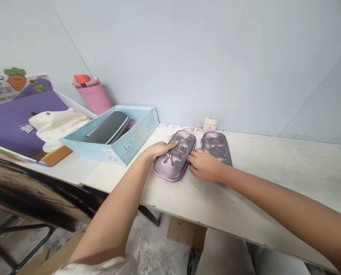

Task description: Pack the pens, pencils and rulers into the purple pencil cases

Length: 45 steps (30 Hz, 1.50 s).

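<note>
A purple-grey hard-shell pencil case [172, 160] with a raised cartoon figure lies tilted on the white table in front of me. My left hand [161, 149] grips its left side, thumb pressed on the lid and the other fingers mostly hidden. At the case's right edge, along the zip seam, my right hand [203, 162] has its fingers curled together; whatever is between the fingertips is hidden. A second, matching pencil case [217, 147] lies just to the right, its lower part partly covered by my right hand and wrist.
On the left stands a light blue open box [136, 145] with a dark grey case [109, 128] inside. Behind it leans a pink bottle [94, 95]. Farther left is a purple display box [12, 118] holding white cloth [61, 124]. A small pale container [210, 124] sits by the wall.
</note>
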### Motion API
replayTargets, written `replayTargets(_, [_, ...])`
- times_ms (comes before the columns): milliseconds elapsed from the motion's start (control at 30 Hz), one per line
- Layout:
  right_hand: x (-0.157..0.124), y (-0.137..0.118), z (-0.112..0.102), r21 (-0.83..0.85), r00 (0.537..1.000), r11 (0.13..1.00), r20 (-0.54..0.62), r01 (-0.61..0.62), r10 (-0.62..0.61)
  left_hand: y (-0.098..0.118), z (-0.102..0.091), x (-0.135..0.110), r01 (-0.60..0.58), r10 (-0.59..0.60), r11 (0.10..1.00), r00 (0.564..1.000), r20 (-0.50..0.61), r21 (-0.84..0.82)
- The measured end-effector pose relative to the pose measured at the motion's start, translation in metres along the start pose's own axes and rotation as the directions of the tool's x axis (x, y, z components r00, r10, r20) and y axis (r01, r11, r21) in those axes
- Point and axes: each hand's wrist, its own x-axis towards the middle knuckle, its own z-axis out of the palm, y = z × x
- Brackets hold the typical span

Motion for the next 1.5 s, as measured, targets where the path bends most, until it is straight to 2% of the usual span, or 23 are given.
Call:
replayTargets(100, [-0.002,0.013,-0.027,0.037,0.985,0.992,-0.125,0.120,-0.115,0.002,-0.008,-0.018,-0.078,0.099,0.983,0.987,0.126,-0.164])
replayTargets(167, [0.000,0.026,-0.051,0.075,0.950,0.995,-0.308,0.069,-0.042,0.014,-0.013,-0.034,-0.183,0.219,0.966,0.955,0.202,-0.183])
replayTargets(233, [0.002,0.037,-0.076,0.160,0.917,0.984,-0.398,0.079,-0.008,0.032,-0.018,-0.051,-0.266,0.281,0.960,0.904,0.323,-0.093])
replayTargets(267, [0.000,0.041,-0.088,0.219,0.928,0.970,-0.373,0.107,-0.018,0.043,-0.019,-0.060,-0.298,0.278,0.955,0.875,0.397,-0.012])
replayTargets(300, [-0.003,0.043,-0.098,0.284,0.956,0.949,-0.288,0.140,-0.055,0.054,-0.019,-0.068,-0.328,0.263,0.942,0.846,0.464,0.065])
replayTargets(367, [-0.015,0.045,-0.114,0.405,0.986,0.899,-0.033,0.165,-0.166,0.075,-0.016,-0.084,-0.374,0.214,0.910,0.792,0.572,0.177])
replayTargets(433, [-0.034,0.047,-0.123,0.473,0.952,0.872,0.187,0.128,-0.241,0.094,-0.007,-0.096,-0.406,0.173,0.881,0.754,0.634,0.242])
replayTargets(533, [-0.070,0.050,-0.130,0.484,0.936,0.874,0.283,0.051,-0.211,0.121,0.012,-0.107,-0.467,0.163,0.822,0.741,0.651,0.326])
replayTargets(633, [-0.105,0.059,-0.137,0.330,0.964,0.944,0.242,0.025,-0.111,0.151,0.036,-0.111,-0.549,0.190,0.701,0.760,0.622,0.456])
replayTargets(700, [-0.128,0.072,-0.147,0.033,0.989,0.998,0.133,0.057,-0.061,0.173,0.055,-0.110,-0.574,0.263,0.617,0.795,0.546,0.539])
replayTargets(767, [-0.152,0.091,-0.162,-0.326,0.999,0.944,-0.006,0.048,-0.053,0.194,0.077,-0.108,-0.583,0.414,0.567,0.812,0.411,0.582])
replayTargets(800, [-0.165,0.103,-0.172,-0.470,0.996,0.882,-0.080,0.001,-0.044,0.203,0.088,-0.107,-0.595,0.505,0.554,0.796,0.334,0.582])
replayTargets(867, [-0.194,0.127,-0.191,-0.604,0.969,0.779,-0.246,-0.171,0.022,0.219,0.112,-0.104,-0.652,0.667,0.554,0.720,0.192,0.518])
replayTargets(933, [-0.225,0.148,-0.204,-0.603,0.888,0.685,-0.435,-0.409,0.147,0.230,0.137,-0.100,-0.726,0.762,0.594,0.646,0.047,0.346])
replayTargets(1000, [-0.255,0.159,-0.205,-0.564,0.822,0.624,-0.511,-0.541,0.251,0.239,0.165,-0.092,-0.772,0.780,0.626,0.618,-0.097,0.110])
replayTargets(1100, [-0.288,0.155,-0.185,-0.516,0.786,0.608,-0.514,-0.603,0.343,0.255,0.209,-0.078,-0.768,0.747,0.605,0.639,-0.184,-0.212])
replayTargets(1167, [-0.299,0.140,-0.159,-0.487,0.779,0.623,-0.508,-0.612,0.368,0.266,0.238,-0.071,-0.690,0.687,0.536,0.692,-0.223,-0.487])
replayTargets(1233, [-0.300,0.120,-0.128,-0.412,0.748,0.645,-0.516,-0.644,0.417,0.274,0.263,-0.070,-0.533,0.507,0.385,0.804,-0.310,-0.753])
replayTargets(1267, [-0.297,0.108,-0.112,-0.361,0.732,0.663,-0.518,-0.656,0.442,0.275,0.274,-0.071,-0.421,0.390,0.302,0.873,-0.292,-0.855])
replayTargets(1333, [-0.288,0.085,-0.081,-0.319,0.712,0.666,-0.519,-0.675,0.473,0.269,0.294,-0.077,-0.215,0.197,0.180,0.964,-0.179,-0.960])
replayTargets(1367, [-0.282,0.074,-0.067,-0.261,0.686,0.672,-0.526,-0.693,0.503,0.262,0.302,-0.082,-0.141,0.137,0.159,0.983,-0.120,-0.977])
replayTargets(1433, [-0.272,0.056,-0.047,-0.129,0.613,0.654,-0.517,-0.745,0.597,0.246,0.312,-0.091,-0.090,0.097,0.176,0.993,-0.074,-0.980])
replayTargets(1500, [-0.270,0.047,-0.037,-0.065,0.667,0.725,-0.455,-0.686,0.590,0.229,0.313,-0.098,-0.074,0.129,0.198,0.990,-0.049,-0.977])
